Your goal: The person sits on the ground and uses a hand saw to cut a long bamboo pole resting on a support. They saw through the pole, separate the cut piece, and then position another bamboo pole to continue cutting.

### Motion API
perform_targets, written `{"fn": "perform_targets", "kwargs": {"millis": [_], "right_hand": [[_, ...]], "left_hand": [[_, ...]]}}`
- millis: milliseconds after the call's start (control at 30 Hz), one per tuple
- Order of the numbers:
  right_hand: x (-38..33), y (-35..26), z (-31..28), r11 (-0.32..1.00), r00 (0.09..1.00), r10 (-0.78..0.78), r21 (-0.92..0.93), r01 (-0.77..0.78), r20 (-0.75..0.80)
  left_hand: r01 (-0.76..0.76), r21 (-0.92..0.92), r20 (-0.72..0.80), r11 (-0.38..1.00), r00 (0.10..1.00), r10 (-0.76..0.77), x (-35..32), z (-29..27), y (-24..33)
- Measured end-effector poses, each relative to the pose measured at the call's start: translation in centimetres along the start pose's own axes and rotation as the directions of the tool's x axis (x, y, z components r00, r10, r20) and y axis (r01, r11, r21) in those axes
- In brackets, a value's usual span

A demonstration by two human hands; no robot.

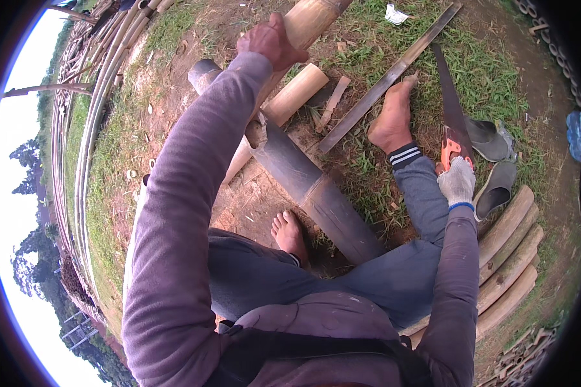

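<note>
My bare left hand (272, 44) is closed on the side of a thick, light-coloured bamboo piece (313, 24) at the top of the view. In a white knitted glove, my right hand (458, 182) grips the orange handle of a hand saw (451, 103), whose dark blade points away over the grass. Between my legs a dark, jointed bamboo pole (303, 177) lies slantwise, its far end jagged. Past that end rests a shorter pale bamboo piece (297, 94), partly behind the held one. My left forearm hides part of the ground.
A long flat strip (387, 80) lies beside my bare right foot (394, 117). Two dark shoes (497, 186) are next to the saw. Split bamboo lengths (507, 258) are stacked at the right. Long poles (87, 155) run along the left; a blue plastic bottle (577, 134) is far right.
</note>
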State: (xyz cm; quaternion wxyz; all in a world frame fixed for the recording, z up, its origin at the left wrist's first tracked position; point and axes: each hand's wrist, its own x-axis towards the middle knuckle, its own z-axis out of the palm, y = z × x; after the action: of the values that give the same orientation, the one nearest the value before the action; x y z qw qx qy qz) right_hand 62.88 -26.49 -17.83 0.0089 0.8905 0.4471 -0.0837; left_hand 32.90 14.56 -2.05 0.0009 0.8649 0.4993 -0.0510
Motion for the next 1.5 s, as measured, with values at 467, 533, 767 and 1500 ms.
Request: {"fn": "perform_targets", "kwargs": {"millis": [467, 533, 767, 1500], "right_hand": [[1.1, 1.5, 1.4, 0.975, 0.998, -0.026, 0.222, 0.012, 0.061], [0.4, 0.2, -0.3, 0.979, 0.998, -0.055, 0.197, 0.049, 0.023], [-6.1, -4.4, -3.6, 0.985, 0.983, -0.174, 0.012, 0.174, 0.064], [-8.2, -9.1, -4.4, 0.966, 0.987, -0.161, -0.206, 0.158, 0.007]], "left_hand": [[0.023, -0.253, -0.098, 0.967, 0.994, -0.049, -23.9, 2.0, -21.7], [0.128, -0.327, -0.055, 0.936, 0.986, -0.154, -30.8, 4.8, -23.5], [0.423, -0.178, 0.106, 0.888, 0.906, -0.410, -43.2, 12.7, -26.8], [0.350, -0.154, 0.244, 0.924, 0.920, -0.307, -36.1, 4.4, -21.2]]}}
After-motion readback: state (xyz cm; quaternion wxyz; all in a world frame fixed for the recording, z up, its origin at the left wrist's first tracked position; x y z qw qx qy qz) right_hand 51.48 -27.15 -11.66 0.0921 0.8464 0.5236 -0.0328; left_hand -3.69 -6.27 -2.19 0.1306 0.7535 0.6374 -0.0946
